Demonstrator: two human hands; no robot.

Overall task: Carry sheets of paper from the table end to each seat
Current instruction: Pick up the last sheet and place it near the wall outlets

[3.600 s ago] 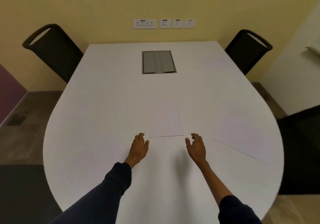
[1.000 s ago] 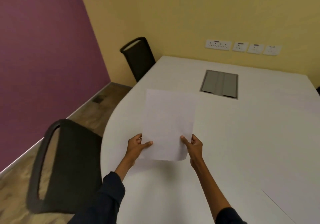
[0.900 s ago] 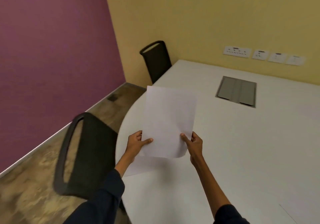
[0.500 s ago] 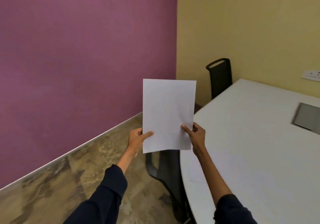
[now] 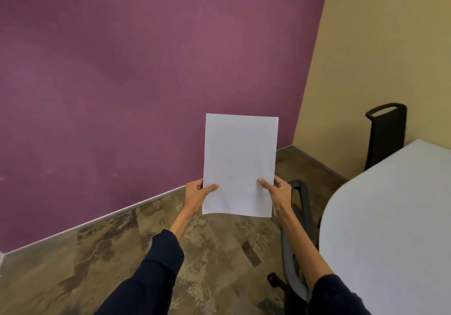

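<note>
A blank white sheet of paper (image 5: 240, 163) stands upright in front of me, above the floor and left of the table. My left hand (image 5: 197, 192) pinches its lower left edge, thumb on the front. My right hand (image 5: 278, 190) pinches the lower right edge the same way. The white table (image 5: 390, 217) fills the right side. A black chair (image 5: 299, 236) is tucked at the table's near curve, partly behind my right forearm. A second black chair (image 5: 386, 134) stands farther back against the yellow wall.
A purple wall (image 5: 146, 70) runs along the left and meets the yellow wall (image 5: 378, 46) at a corner. Mottled brown floor (image 5: 122, 253) lies between the purple wall and the chairs.
I lifted one sheet off the table with both hands and turned left. The table slid to the right of the view and the purple wall now fills most of it.
</note>
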